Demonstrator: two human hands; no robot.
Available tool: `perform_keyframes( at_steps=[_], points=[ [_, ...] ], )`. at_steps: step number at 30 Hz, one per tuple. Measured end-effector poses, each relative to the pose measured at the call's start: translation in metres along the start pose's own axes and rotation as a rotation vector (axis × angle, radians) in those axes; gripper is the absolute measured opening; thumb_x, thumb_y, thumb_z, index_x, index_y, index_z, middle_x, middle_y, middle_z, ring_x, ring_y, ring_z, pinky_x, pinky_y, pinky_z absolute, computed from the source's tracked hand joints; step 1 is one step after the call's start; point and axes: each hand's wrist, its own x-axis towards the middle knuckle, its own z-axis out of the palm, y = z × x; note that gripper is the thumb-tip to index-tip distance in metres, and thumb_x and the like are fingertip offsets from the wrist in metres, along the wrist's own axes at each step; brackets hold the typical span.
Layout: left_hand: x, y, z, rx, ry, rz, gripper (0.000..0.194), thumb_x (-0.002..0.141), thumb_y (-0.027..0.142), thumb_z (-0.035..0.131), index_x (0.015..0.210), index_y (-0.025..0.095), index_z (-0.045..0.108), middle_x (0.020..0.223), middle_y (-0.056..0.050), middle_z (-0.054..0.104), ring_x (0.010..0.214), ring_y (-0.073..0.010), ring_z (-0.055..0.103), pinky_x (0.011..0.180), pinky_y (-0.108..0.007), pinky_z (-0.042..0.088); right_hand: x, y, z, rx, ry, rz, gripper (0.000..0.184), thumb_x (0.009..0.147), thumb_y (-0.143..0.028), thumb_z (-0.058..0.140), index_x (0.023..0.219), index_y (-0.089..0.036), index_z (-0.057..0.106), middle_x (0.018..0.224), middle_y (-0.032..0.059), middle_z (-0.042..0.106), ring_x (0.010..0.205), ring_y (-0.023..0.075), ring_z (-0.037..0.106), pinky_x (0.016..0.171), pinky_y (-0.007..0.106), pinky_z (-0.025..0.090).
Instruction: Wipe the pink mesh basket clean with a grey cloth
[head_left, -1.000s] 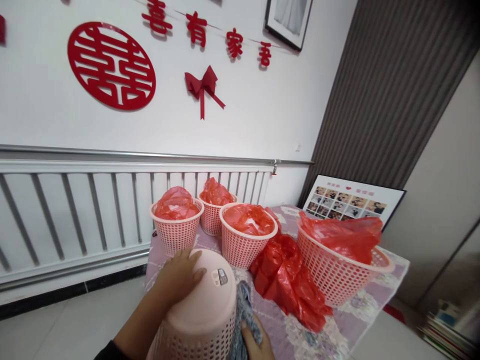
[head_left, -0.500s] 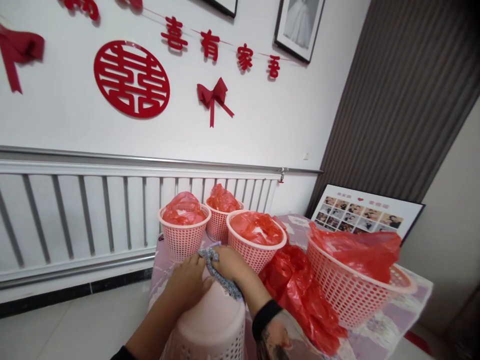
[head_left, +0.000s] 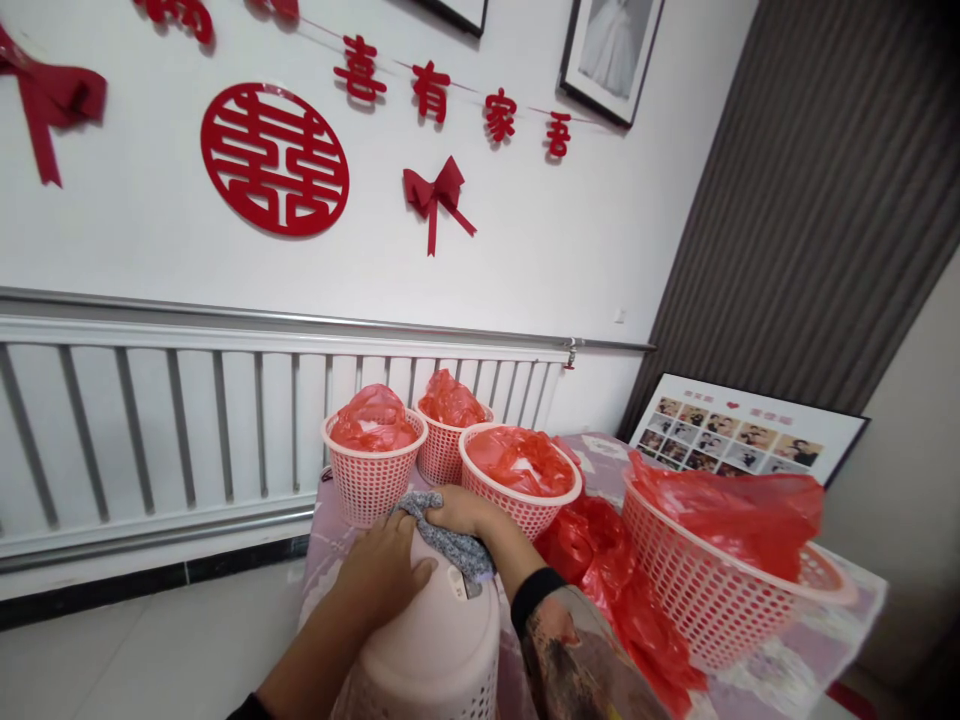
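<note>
A pink plastic basket [head_left: 435, 645] stands upside down at the table's near edge, its solid bottom facing up. My left hand [head_left: 382, 575] lies flat on that bottom, fingers spread. My right hand [head_left: 461, 510] presses a grey cloth [head_left: 450, 540] onto the far side of the basket's bottom; the cloth hangs down over the top right. A small label [head_left: 455, 583] shows on the basket just below the cloth.
Three small pink baskets [head_left: 375, 470] lined with red plastic bags stand behind. A big basket [head_left: 720, 600] with a red bag sits at right, a loose red bag [head_left: 600, 570] beside it. The table has a patterned cloth [head_left: 795, 670]. A white radiator [head_left: 150, 420] and framed photo collage [head_left: 742, 435] stand against the walls.
My right hand rose from beside the basket with the grey cloth and now rubs it on the upturned bottom. The left hand stayed on the basket. The view shifted slightly.
</note>
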Motion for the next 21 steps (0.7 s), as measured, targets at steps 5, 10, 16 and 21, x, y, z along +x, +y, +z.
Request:
perform_keyframes(
  at_steps=[5, 10, 16, 21],
  points=[
    [0.0, -0.001, 0.001, 0.011, 0.01, 0.016, 0.059, 0.088, 0.043, 0.049, 0.136, 0.009, 0.061, 0.151, -0.022, 0.059, 0.142, -0.0407, 0.053, 0.118, -0.06, 0.042, -0.03, 0.022, 0.0, 0.151, 0.058, 0.036, 0.014, 0.083, -0.018, 0.063, 0.087, -0.018, 0.076, 0.086, 0.0015, 0.078, 0.079, 0.0179, 0.065, 0.075, 0.028, 0.05],
    [0.007, -0.011, 0.001, -0.008, -0.033, 0.171, 0.06, 0.087, 0.041, 0.053, 0.138, 0.01, 0.061, 0.153, -0.022, 0.059, 0.142, -0.0397, 0.054, 0.121, -0.058, 0.041, -0.066, 0.031, 0.014, 0.301, 0.17, 0.047, 0.022, 0.083, -0.02, 0.054, 0.089, -0.019, 0.075, 0.09, 0.0026, 0.079, 0.086, 0.0216, 0.071, 0.081, 0.032, 0.055],
    [0.027, -0.026, -0.002, -0.068, -0.036, 0.314, 0.059, 0.091, 0.04, 0.053, 0.144, 0.015, 0.059, 0.157, -0.017, 0.058, 0.147, -0.0307, 0.053, 0.128, -0.049, 0.037, -0.085, 0.029, 0.032, 0.378, 0.322, 0.092, 0.03, 0.086, -0.027, 0.051, 0.101, -0.017, 0.074, 0.108, 0.0093, 0.08, 0.103, 0.0272, 0.072, 0.098, 0.042, 0.053],
    [0.011, -0.032, 0.0, -0.143, 0.405, 0.164, 0.054, 0.097, 0.037, 0.038, 0.137, 0.011, 0.065, 0.155, -0.019, 0.059, 0.149, -0.032, 0.049, 0.131, -0.054, 0.032, -0.083, 0.031, 0.037, 0.427, 0.353, 0.1, 0.029, 0.083, -0.028, 0.053, 0.099, -0.017, 0.075, 0.104, 0.0085, 0.081, 0.1, 0.0278, 0.072, 0.097, 0.042, 0.053]
  ],
)
